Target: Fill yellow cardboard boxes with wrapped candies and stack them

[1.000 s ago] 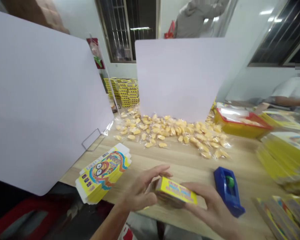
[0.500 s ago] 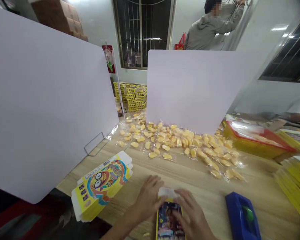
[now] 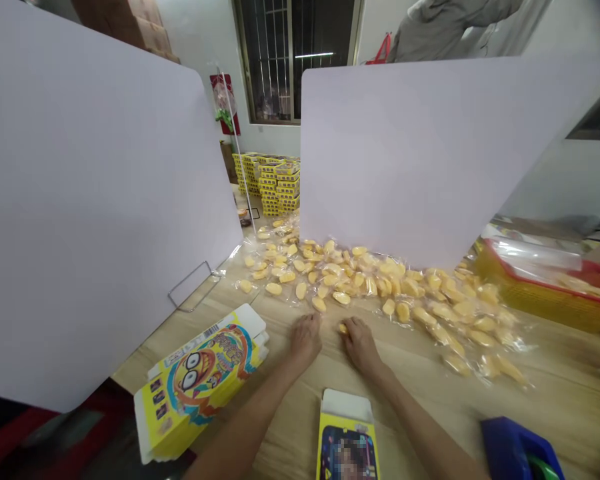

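With the two hands as the middle of the dial and 12 straight ahead, the right hand [image 3: 359, 343] has its fingers curled around a small yellow piece [image 3: 343, 329], its smooth tip showing at the 11 o'clock side of the hand. Too little of it shows to tell its long axis. The left hand [image 3: 307, 339], just across at 9 o'clock, is curled with its fingertips down near the table [image 3: 280, 413]; whether it pinches anything, I cannot tell.

At 6 o'clock, between the forearms, a glossy printed cardboard box [image 3: 347, 443] lies picture side up, touched by neither hand. Its long axis runs from 12 to 6, with a plain white flap [image 3: 347, 405] pointing to 12; the near end is cut off from view.

From 11 round to 3 o'clock spreads a loose heap of rounded, oblong yellow pieces in crinkly clear wrappers [image 3: 380, 277], lying at many angles. At 8 to 9 o'clock sits a stack of flat yellow cartons [image 3: 205, 383], long axis from 8 to 2. A hard blue tape dispenser [image 3: 517, 447] stands at 4 on the pale wood-grained tabletop.
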{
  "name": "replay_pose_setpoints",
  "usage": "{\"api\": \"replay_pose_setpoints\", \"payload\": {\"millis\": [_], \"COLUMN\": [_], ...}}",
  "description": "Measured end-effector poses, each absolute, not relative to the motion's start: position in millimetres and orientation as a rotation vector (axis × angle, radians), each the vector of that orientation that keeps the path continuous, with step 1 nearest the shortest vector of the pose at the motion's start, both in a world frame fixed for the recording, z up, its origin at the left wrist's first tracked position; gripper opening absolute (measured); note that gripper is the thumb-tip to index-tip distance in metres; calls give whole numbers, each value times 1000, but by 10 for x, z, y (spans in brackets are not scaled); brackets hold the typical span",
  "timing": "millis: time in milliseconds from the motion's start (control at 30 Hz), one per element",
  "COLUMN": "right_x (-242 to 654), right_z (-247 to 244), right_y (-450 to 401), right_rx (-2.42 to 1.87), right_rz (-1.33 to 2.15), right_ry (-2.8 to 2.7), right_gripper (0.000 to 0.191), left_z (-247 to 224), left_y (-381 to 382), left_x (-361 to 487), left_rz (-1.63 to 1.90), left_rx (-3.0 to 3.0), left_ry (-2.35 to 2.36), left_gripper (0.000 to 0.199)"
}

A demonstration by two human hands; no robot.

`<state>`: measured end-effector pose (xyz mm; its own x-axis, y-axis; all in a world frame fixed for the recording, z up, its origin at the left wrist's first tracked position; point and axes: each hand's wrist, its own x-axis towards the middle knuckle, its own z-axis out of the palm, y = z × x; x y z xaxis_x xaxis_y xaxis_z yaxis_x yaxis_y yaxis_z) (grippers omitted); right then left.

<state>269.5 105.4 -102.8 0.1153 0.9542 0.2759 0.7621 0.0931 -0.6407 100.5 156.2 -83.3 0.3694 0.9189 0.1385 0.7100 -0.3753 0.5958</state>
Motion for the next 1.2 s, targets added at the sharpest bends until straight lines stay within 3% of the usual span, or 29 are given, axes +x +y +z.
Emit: {"api": "replay_pose_setpoints", "payload": {"millis": [200, 267, 400, 700, 833, 900, 1033, 1133, 1200], "right_x": [2433, 2326, 2230, 2769, 2749, 2660, 2534, 2512, 2499], "right_z": [-734, -665, -624, -653, -816, -891, -952, -939, -970], "right_y": [729, 656, 492, 190, 131, 83, -67, -192, -266], "right_rx": [-1353, -1307, -1352, -1402, -1308, -1316, -1409, -1483, -1521], "right_rz": [763, 821, 741, 675, 718, 752, 823, 836, 783], "right_ry": [-1178, -1074, -1016, -873, -706, -745, -931, -1169, -1337], "right_gripper": [33, 32, 31, 31, 32, 28, 21, 16, 13], "left_z": [-618, -585, -587, -509, -544, -590, -682, -709, -722], "left_y": [1144, 1013, 830, 934, 936, 891, 762, 650, 568], "left_x": [1135, 1240, 1352, 1054, 996, 977, 902, 823, 769], "left_rz": [860, 925, 989, 918, 816, 744, 604, 522, 430], "left_rx": [1368, 1220, 1324, 1340, 1348, 1370, 1549, 1820, 2037], "left_ry": [899, 880, 960, 949, 884, 873, 868, 965, 977], "left_gripper": [16, 27, 36, 16, 25, 28, 14, 29, 19]}}
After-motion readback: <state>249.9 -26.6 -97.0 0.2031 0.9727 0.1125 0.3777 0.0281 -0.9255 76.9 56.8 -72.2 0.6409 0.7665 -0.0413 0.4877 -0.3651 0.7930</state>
